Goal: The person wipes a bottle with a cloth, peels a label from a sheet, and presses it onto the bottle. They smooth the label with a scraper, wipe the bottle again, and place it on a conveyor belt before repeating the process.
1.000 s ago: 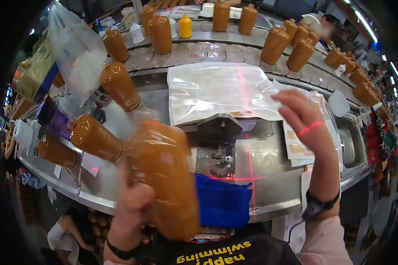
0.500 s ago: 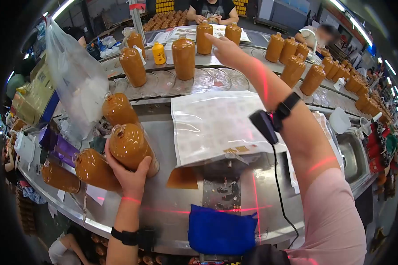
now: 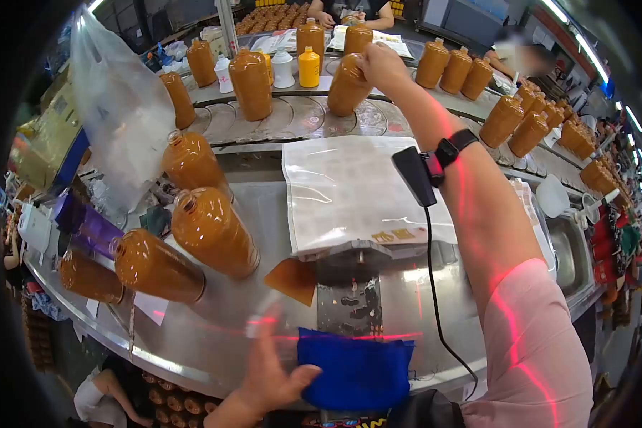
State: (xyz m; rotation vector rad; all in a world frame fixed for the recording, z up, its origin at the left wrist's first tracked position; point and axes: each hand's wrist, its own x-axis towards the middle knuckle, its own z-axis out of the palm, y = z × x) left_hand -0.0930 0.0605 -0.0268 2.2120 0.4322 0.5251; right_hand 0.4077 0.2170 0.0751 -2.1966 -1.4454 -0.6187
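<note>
My right hand is stretched over the conveyor, its fingers closed round the shoulder of a glossy brown bottle, which leans slightly. Below, my left hand hovers by the blue cloth, thumb and fingers apart and slightly blurred, with something white at a fingertip. Beyond it on the metal table stands a brown bottle, with another brown bottle beside it to the left. An amber flat piece lies between that pair and the white printed sheet.
A curved conveyor carries several brown bottles past the table. Small yellow and white bottles stand on its far side. A plastic bag hangs at left; a sink is at right. A cable trails from my right wrist. Co-workers sit opposite.
My left hand has let go of the brown bottle and come down toward the blue cloth. The right hand, earlier reaching with extended fingers, now grips a bottle on the conveyor.
</note>
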